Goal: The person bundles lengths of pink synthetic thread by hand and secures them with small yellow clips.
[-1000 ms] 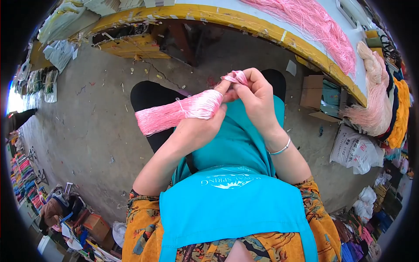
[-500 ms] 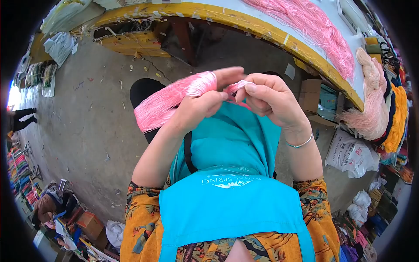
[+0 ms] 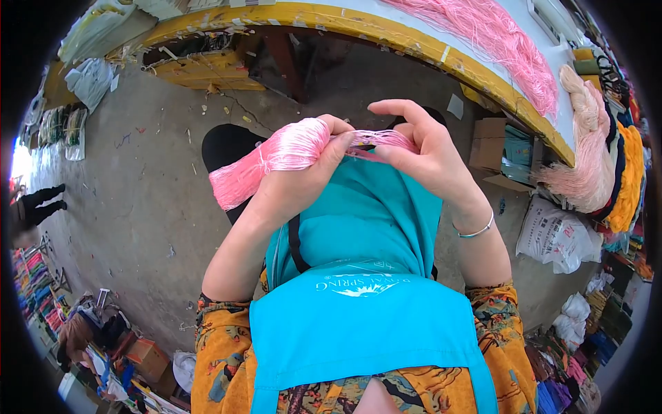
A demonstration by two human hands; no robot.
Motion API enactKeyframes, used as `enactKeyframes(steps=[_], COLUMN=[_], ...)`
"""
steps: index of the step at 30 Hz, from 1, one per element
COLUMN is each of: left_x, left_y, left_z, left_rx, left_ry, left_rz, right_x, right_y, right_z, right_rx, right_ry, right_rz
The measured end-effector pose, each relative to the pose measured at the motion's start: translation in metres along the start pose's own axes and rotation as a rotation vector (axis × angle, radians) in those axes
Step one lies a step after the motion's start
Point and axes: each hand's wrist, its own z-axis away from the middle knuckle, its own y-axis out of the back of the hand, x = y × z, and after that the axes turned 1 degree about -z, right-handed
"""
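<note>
A skein of glossy pink thread point(image 3: 238, 176) is gripped in my left hand point(image 3: 310, 165), its bundled body hanging out to the left over my knee. My left thumb and fingers close round its right end. From there, loose pink strands point(image 3: 376, 138) stretch across to my right hand point(image 3: 431, 152). The strands run round the curled lower fingers of that hand, while its index finger points out and its thumb lies near the thread. Part of the right fingers' hold is hidden behind the hand. Both hands are above the blue apron point(image 3: 358, 221) on my lap.
Ahead, a yellow-edged table point(image 3: 483, 83) carries a long spread of pink thread point(image 3: 496, 41). Pale pink hanks point(image 3: 586, 145) and yellow ones point(image 3: 625, 179) hang at the right. An open cardboard box point(image 3: 489, 148) and white sacks point(image 3: 558, 234) stand below. Another person's legs point(image 3: 41, 203) show far left.
My right hand has spread from a pinch, its index finger now stretched out, and strands show between the hands. The skein has turned and looks narrower by my left hand.
</note>
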Motion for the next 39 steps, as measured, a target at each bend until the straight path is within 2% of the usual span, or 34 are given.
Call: enactKeyframes(steps=[2,3,7,9,15,16,18,19,21,24,27,29,31,39], left_x=[-0.004,-0.006,-0.011,-0.014,-0.015,-0.016,-0.016,-0.015,-0.008,-0.003,-0.002,0.0,0.004,0.002], left_y=[0.002,0.003,0.006,0.005,0.002,-0.004,-0.006,-0.006,-0.005,-0.005,-0.01,-0.009,-0.006,-0.005], left_z=[-0.002,-0.002,-0.005,-0.006,-0.008,-0.008,-0.008,-0.007,-0.004,-0.001,0.001,0.0,-0.001,0.001], left_rx=[0.032,0.032,-0.022,-0.033,-0.057,-0.011,0.035,0.126,0.233,0.123,0.124,0.126,0.093,0.056], left_ry=[-0.046,-0.045,0.044,0.093,0.089,0.06,0.031,0.019,-0.013,-0.068,-0.02,0.002,-0.078,-0.061], left_rz=[-0.102,-0.103,0.008,0.057,0.087,0.143,0.198,0.112,0.038,0.042,0.116,0.166,-0.041,-0.075], right_x=[-0.002,0.002,0.012,0.019,0.012,0.013,0.015,0.015,0.016,0.025,0.032,0.027,0.024,0.02], right_y=[-0.007,-0.002,-0.004,-0.008,-0.013,-0.014,-0.015,-0.017,-0.021,-0.026,-0.031,-0.028,-0.028,-0.026], right_z=[-0.001,-0.002,-0.001,-0.001,0.004,0.005,0.005,0.005,0.004,0.004,0.002,0.004,0.005,0.007], right_rx=[0.026,-0.04,-0.048,-0.047,0.002,0.002,0.038,0.038,0.093,0.129,0.181,0.168,0.154,0.143], right_ry=[0.097,0.078,0.012,-0.045,-0.039,-0.039,-0.03,-0.031,0.092,0.153,0.262,0.251,0.241,0.291], right_rz=[-0.053,0.019,0.022,-0.164,-0.286,-0.286,-0.245,-0.245,-0.084,-0.009,0.012,0.087,0.162,0.355])
